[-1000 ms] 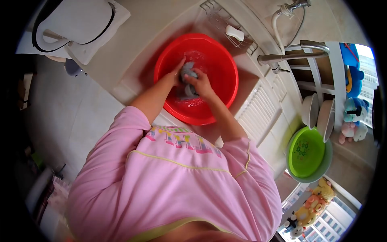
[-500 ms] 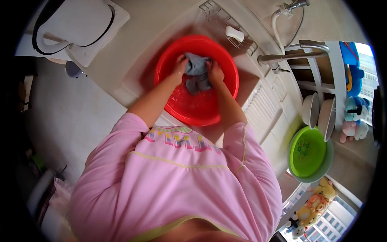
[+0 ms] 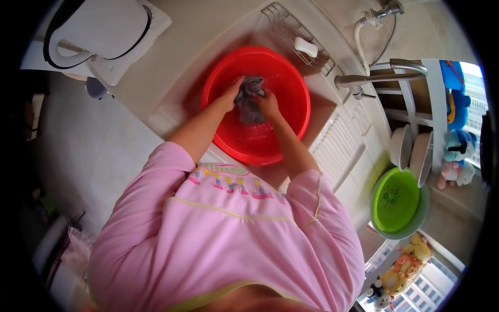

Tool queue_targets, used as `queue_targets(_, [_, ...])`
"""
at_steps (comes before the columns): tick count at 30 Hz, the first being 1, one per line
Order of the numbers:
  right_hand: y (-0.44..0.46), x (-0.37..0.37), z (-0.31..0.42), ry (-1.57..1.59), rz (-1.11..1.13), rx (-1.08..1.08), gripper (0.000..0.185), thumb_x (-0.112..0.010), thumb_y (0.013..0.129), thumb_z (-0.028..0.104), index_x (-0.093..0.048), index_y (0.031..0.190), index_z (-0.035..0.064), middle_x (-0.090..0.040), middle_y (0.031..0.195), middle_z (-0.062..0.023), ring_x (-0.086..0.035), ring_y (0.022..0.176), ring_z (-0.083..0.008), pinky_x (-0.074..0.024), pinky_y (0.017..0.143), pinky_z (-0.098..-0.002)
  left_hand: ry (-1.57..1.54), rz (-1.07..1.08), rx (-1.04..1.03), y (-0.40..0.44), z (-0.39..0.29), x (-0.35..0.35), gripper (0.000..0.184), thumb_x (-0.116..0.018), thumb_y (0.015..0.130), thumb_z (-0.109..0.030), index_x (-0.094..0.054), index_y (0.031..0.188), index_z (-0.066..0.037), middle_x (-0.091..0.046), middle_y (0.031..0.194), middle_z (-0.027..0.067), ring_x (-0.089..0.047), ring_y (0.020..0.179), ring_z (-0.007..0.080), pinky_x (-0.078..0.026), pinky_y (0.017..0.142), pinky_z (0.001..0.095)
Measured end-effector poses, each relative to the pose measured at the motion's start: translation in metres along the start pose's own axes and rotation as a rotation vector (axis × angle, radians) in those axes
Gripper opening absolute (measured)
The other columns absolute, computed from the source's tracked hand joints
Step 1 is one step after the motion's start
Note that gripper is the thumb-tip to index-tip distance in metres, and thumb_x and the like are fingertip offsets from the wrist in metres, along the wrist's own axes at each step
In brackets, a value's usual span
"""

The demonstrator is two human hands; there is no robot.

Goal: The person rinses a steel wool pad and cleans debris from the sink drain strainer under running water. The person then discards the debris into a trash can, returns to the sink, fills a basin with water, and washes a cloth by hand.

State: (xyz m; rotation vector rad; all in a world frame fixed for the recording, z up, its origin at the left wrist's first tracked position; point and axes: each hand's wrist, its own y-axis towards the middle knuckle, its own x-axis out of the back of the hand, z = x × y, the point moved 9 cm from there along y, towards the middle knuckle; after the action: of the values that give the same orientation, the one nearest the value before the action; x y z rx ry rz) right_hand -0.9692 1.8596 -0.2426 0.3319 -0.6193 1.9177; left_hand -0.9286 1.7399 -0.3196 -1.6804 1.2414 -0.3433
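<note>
A wet grey cloth [image 3: 250, 106] is bunched up between my two hands, over the red basin [image 3: 295, 88]. My left hand [image 3: 232, 93] grips the cloth at its left edge. From the right, my right hand [image 3: 267, 102] is closed on its upper right part, and the fingertips are partly hidden in the folds. The lower end of the cloth hangs toward a little water in the bottom of the basin. The basin sits in a pale sink [image 3: 174, 106].
A wire rack [image 3: 283, 23] with a white soap bar [image 3: 305, 47] is at the sink's back edge. The metal faucet [image 3: 382, 78] reaches in at the right, near a ribbed drainboard [image 3: 338, 138]. Green basin [image 3: 396, 200] and white bowls [image 3: 400, 145] stand beyond. A white appliance [image 3: 112, 26] stands upper left.
My hands have come closer together, the right one moving left and slightly down. The cloth, spread wider before, is now gathered into a narrower bundle.
</note>
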Motion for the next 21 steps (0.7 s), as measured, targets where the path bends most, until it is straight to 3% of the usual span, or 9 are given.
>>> queue_targets(2, [-0.036,-0.005,0.069,0.199,0.115,0.057,0.026,-0.057,0.080,0.016,-0.052,0.100,-0.0007,-0.059,0.079,-0.0119,-0.055,0.073,-0.0121,-0.0449,0.064,-0.0264,-0.152,0.248,0.203,-0.029,0.000,-0.020,0.056,-0.051,0.078,-0.048,-0.041,0.123,-0.016,-0.048,0.119,0.0097,-0.047,0.107,0.0217,-0.038,0.087,0.0341])
queue_targets(4, [-0.069,-0.022,0.105,0.084,0.265,-0.061,0.025,-0.058,0.080,0.019,-0.054,0.095,-0.0001,-0.060,0.073,-0.0140,-0.060,0.067,-0.0205,-0.0462,0.061,-0.0307,-0.183,0.348,0.241,-0.052,-0.002,-0.032,0.057,-0.048,0.078,-0.052,-0.044,0.119,-0.013,-0.050,0.114,0.0084,-0.049,0.101,0.0210,-0.040,0.084,0.0341])
queue_targets(6, [-0.083,-0.043,0.122,-0.311,0.210,0.287,0.024,-0.056,0.080,0.023,-0.056,0.090,0.0014,-0.060,0.072,-0.0178,-0.060,0.066,-0.0296,-0.0468,0.060,-0.0352,-0.085,0.308,0.115,-0.067,-0.005,-0.044,0.055,-0.047,0.078,-0.053,-0.047,0.113,-0.011,-0.053,0.108,0.0080,-0.052,0.094,0.0210,-0.042,0.080,0.0346])
queue_targets(11, [-0.054,-0.004,0.092,-0.480,-0.340,0.555,0.034,-0.046,0.083,0.035,-0.058,0.075,0.0046,-0.057,0.067,-0.0197,-0.057,0.064,-0.0362,-0.0461,0.057,-0.0441,-0.182,0.279,0.170,-0.037,0.008,-0.039,0.026,-0.047,0.083,-0.034,-0.055,0.089,-0.010,-0.058,0.087,0.0075,-0.055,0.079,0.0209,-0.046,0.070,0.0365])
queue_targets(12, [-0.020,0.002,0.035,-0.536,-0.162,0.048,0.038,-0.043,0.084,0.038,-0.059,0.076,0.0042,-0.058,0.071,-0.0205,-0.057,0.068,-0.0368,-0.0457,0.061,-0.0453,-0.213,0.308,0.143,-0.035,0.008,-0.043,0.025,-0.046,0.083,-0.034,-0.055,0.087,-0.010,-0.058,0.085,0.0071,-0.055,0.078,0.0206,-0.046,0.070,0.0361])
queue_targets(14, [-0.001,0.028,-0.022,-0.513,-0.101,-0.205,0.043,-0.038,0.085,0.039,-0.060,0.080,0.0030,-0.059,0.077,-0.0224,-0.056,0.079,-0.0381,-0.0429,0.070,-0.0466,-0.271,0.366,0.088,-0.019,0.019,-0.053,0.024,-0.046,0.083,-0.032,-0.054,0.085,-0.010,-0.058,0.083,0.0063,-0.056,0.076,0.0200,-0.046,0.070,0.0353])
queue_targets(18, [0.010,0.038,-0.061,-0.445,-0.316,-0.008,0.034,-0.040,0.085,0.033,-0.049,0.106,0.0073,-0.053,0.097,-0.0231,-0.051,0.088,-0.0413,-0.0416,0.075,-0.0470,-0.040,-0.131,-0.020,-0.001,0.005,-0.003,0.035,-0.051,0.080,-0.032,-0.051,0.107,-0.010,-0.052,0.108,0.0097,-0.051,0.096,0.0251,-0.042,0.081,0.0340])
queue_targets(19, [0.008,0.039,-0.062,-0.467,-0.430,0.093,0.035,-0.040,0.085,0.030,-0.046,0.111,0.0087,-0.050,0.103,-0.0230,-0.049,0.091,-0.0418,-0.0413,0.076,-0.0471,-0.085,-0.156,-0.338,-0.043,-0.037,-0.007,0.049,-0.053,0.078,-0.036,-0.044,0.119,-0.011,-0.044,0.121,0.0125,-0.042,0.110,0.0288,-0.036,0.089,0.0369])
queue_targets(21, [0.006,-0.018,-0.069,-0.817,-0.046,0.084,0.036,-0.042,0.082,0.020,-0.039,0.116,0.0091,-0.042,0.112,-0.0200,-0.045,0.099,-0.0392,-0.0416,0.079,-0.0463,0.326,-0.240,-0.456,-0.019,-0.037,0.005,0.045,-0.053,0.080,-0.033,-0.044,0.120,-0.013,-0.043,0.121,0.0124,-0.043,0.109,0.0256,-0.038,0.087,0.0353])
